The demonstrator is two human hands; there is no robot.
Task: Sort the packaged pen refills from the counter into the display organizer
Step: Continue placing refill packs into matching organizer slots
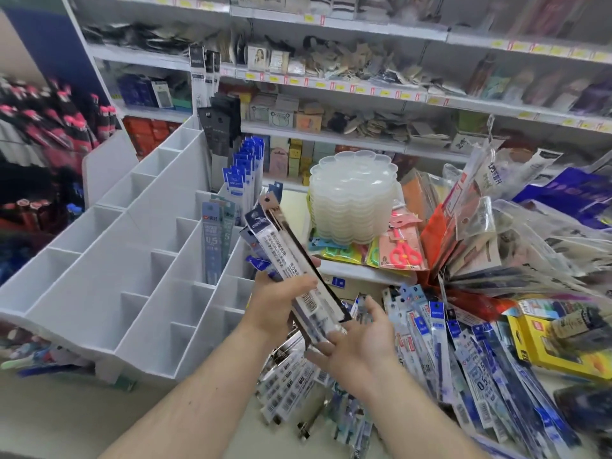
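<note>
A bundle of long clear-packaged pen refills was gripped by the left hand, long axis tilted up-left toward the white compartmented display organizer just beside it, with the right hand spread loosely under its lower end.

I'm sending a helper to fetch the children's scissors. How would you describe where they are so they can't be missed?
Start at the stack of clear scalloped trays on the white ledge behind the counter. At its foot on the right lies a flat clear packet holding the scissors. They alone have bright red-pink handles; the packets beside them show yellow and green.
</note>
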